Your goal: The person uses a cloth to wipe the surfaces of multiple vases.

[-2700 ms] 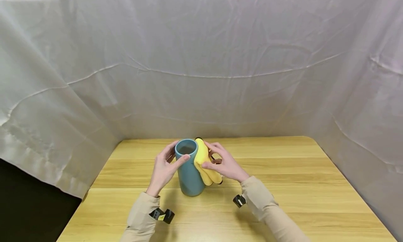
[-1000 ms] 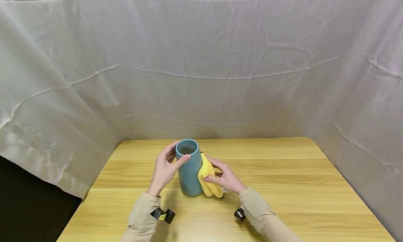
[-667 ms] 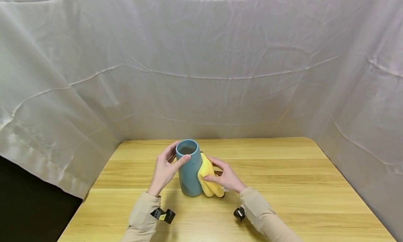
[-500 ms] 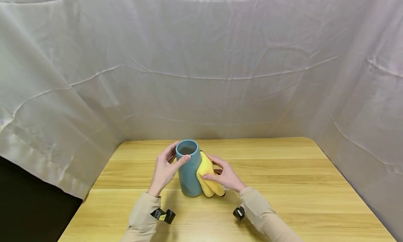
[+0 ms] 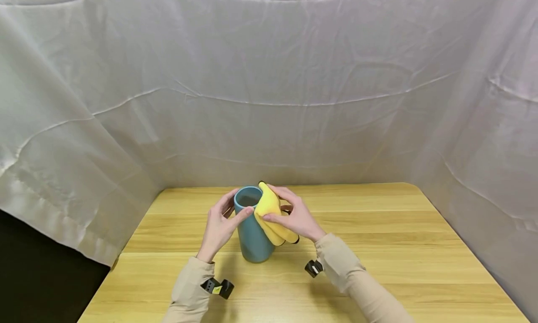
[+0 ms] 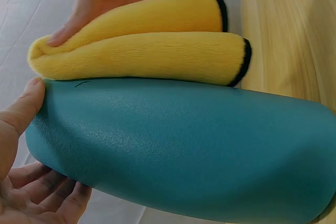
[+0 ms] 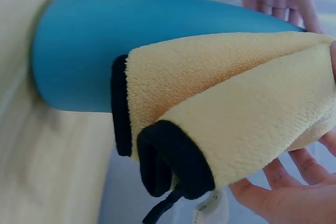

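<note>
A tall blue-teal vase (image 5: 253, 242) stands upright on the table, its round mouth facing up. Around its upper part my left hand (image 5: 219, 227) holds it, thumb at the front near the rim and fingers behind. My right hand (image 5: 297, 216) grips a folded yellow cleaning cloth (image 5: 268, 207) with black edging. The cloth lies against the vase's right side, its top corner reaching about rim height. In the left wrist view a small dark mark (image 6: 82, 83) shows on the vase just below the cloth. A black loop (image 7: 161, 207) and a pale tag (image 7: 209, 208) hang from the cloth.
The wooden table (image 5: 378, 257) extends around the vase, mostly to the right. Pale grey curtains (image 5: 294, 136) enclose the back and both sides. A dark area (image 5: 42, 271) lies beyond the table's left edge. Each wrist carries a small black camera (image 5: 226, 288).
Over the last half second my right hand has moved the cloth up the vase's right side, from mid-height to the rim; earlier it had gone down. My left hand and the vase stay put.
</note>
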Tool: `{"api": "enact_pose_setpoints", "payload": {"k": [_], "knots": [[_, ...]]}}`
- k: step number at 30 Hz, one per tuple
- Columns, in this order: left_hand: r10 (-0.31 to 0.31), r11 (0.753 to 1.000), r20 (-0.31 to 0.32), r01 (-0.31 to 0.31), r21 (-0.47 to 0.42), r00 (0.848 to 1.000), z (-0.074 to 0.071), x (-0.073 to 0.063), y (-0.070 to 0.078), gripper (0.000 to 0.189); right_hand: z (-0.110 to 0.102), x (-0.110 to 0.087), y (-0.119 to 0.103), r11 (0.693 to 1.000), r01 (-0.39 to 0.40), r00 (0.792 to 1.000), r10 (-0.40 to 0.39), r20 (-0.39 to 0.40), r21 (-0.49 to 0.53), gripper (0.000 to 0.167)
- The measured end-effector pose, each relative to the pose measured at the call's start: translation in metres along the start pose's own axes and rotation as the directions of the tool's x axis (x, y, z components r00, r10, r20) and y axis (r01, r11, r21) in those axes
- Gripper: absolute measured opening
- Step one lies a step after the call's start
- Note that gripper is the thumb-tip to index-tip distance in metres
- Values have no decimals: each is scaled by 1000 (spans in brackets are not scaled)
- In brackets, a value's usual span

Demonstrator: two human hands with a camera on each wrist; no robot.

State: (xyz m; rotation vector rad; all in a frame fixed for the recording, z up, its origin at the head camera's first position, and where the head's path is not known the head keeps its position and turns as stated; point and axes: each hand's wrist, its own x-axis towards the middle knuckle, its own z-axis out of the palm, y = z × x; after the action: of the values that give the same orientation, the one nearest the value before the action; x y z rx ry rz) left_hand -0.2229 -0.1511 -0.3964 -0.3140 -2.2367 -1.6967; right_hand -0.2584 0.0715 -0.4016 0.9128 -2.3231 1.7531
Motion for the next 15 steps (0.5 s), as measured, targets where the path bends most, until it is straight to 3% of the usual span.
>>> {"api": "enact_pose_setpoints", "payload": {"k": [8,15], "knots": [[-4,1000,3,4,-2,1000,0,0,0,60,-1,2,-7,999,-14,1000,14,6,-33,71],[-2,1000,-4,2,0,1000,0,0,-1,59,0,-2,0,1000,-17,1000,17,3,-26,71]]}}
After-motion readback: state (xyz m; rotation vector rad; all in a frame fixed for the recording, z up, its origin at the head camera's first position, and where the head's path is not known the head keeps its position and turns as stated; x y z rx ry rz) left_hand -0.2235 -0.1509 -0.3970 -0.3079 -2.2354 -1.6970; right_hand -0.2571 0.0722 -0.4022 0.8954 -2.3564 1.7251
